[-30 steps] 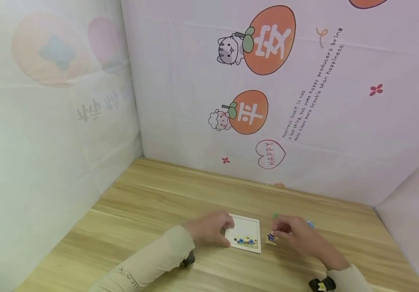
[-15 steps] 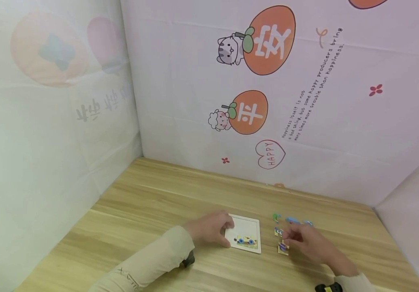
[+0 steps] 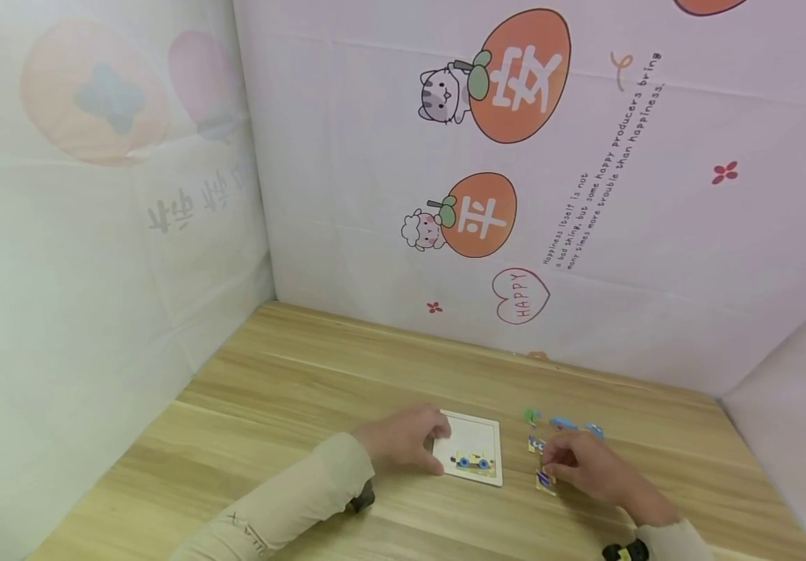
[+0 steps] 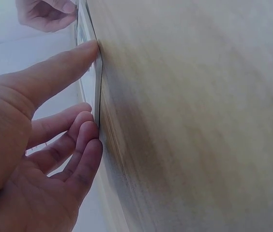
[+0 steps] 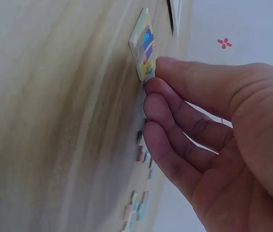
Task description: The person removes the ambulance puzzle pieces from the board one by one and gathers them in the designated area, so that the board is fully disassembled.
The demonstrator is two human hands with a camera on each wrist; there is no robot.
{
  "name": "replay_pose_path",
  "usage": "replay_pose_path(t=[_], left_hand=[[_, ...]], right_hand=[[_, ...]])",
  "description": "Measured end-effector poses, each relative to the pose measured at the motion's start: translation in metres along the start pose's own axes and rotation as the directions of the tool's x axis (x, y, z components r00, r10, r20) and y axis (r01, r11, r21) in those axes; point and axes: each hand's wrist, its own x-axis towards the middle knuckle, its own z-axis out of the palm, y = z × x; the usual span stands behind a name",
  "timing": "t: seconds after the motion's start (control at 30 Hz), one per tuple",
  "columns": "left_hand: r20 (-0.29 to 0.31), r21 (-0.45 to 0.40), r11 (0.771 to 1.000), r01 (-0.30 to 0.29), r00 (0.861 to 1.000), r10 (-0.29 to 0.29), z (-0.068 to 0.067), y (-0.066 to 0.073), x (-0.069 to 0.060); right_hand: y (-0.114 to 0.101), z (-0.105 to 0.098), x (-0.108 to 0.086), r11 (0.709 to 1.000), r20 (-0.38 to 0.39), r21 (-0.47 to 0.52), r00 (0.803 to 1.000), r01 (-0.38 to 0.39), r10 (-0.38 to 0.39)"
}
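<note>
My left hand point(image 3: 406, 440) holds the left edge of a white square puzzle board point(image 3: 469, 428). In the left wrist view its thumb and bent fingers touch the board's rim. A yellow vehicle with blue wheels fills the board's lower part, and the upper part is plain white. To the right of the board, my right hand point(image 3: 581, 463) pinches a corner of a puzzle piece point(image 5: 146, 46) between thumb and forefinger. This piece is yellow and purple-blue, and it is tilted just over the table. Behind those fingers lies a puzzle piece with eyes point(image 3: 535, 445), partly covered.
Several loose pieces lie beyond the right hand: a green tree piece point(image 3: 532, 415), a blue piece point(image 3: 563, 423) and another blue piece point(image 3: 594, 429). The wooden table point(image 3: 305, 374) meets a printed white sheet wall point(image 3: 375, 257) at the back.
The right hand has moved right with the pinched piece, from beside the board to near the loose pieces. Since half a second ago the piece has turned slightly. The left hand has stayed put.
</note>
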Motion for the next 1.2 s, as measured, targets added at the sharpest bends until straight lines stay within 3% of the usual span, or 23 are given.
replay_pose_path(t=[0.07,0.3,0.43,0.57,0.83,1.03,1.2], left_hand=[[0.000,0.000,1.000,-0.001,1.000,0.001,0.000,0.000,0.000],[0.008,-0.003,1.000,0.003,1.000,-0.003,-0.003,0.003,-0.002],[0.012,0.014,1.000,0.002,1.000,-0.002,-0.002,0.002,-0.001],[0.012,0.034,0.999,-0.005,1.000,0.005,-0.001,0.000,0.001],[0.009,0.021,1.000,-0.008,1.000,0.008,-0.001,0.000,0.002],[0.015,0.047,0.999,-0.011,1.000,0.011,-0.003,0.003,0.002],[0.026,0.112,0.992,-0.058,0.998,0.055,-0.005,0.002,0.006]], right_hand=[[-0.003,-0.002,0.001,1.000,0.010,-0.019,1.000,-0.021,0.021],[-0.026,-0.008,0.010,0.985,0.002,-0.171,1.000,0.028,-0.028],[-0.042,-0.008,0.021,0.964,0.035,-0.265,0.999,0.000,0.009],[-0.058,-0.004,0.033,0.960,0.076,-0.280,0.996,-0.018,0.041],[-0.086,0.014,0.055,0.979,0.131,-0.203,0.991,0.016,0.011],[-0.087,0.029,0.067,0.976,0.140,-0.212,0.990,0.046,-0.017],[-0.083,0.037,0.068,0.962,0.141,-0.267,0.990,0.061,-0.023]])
